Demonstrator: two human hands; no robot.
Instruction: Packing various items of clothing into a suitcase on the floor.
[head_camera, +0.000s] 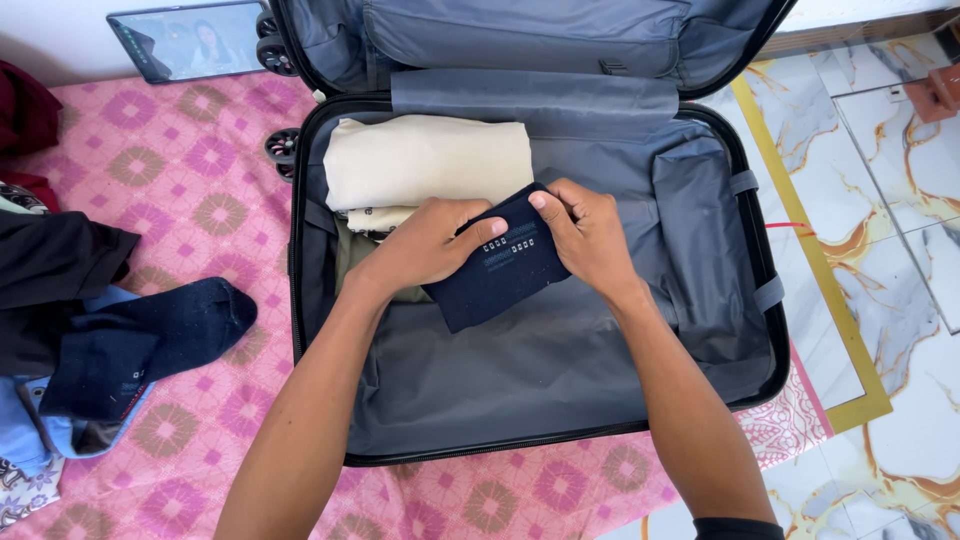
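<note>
1. My left hand (425, 245) and right hand (585, 235) are both closed on a folded navy sock (495, 275), the left pinching its upper left edge, the right its top right corner with the thumb on top.
2. The sock sits inside the open suitcase (755, 300), near the middle of the lower half, just right of the folded cream cloth (425, 160) in the upper left corner and partly over an olive piece beneath.
3. To do this well, I judge I should keep the fold tight under both thumbs and press it flat against the grey lining, snug to the cream cloth so no gap is left.
4. Another navy sock (150, 345) lies apart on the pink mat (200, 160), left of the suitcase, by dark and blue clothes.
</note>
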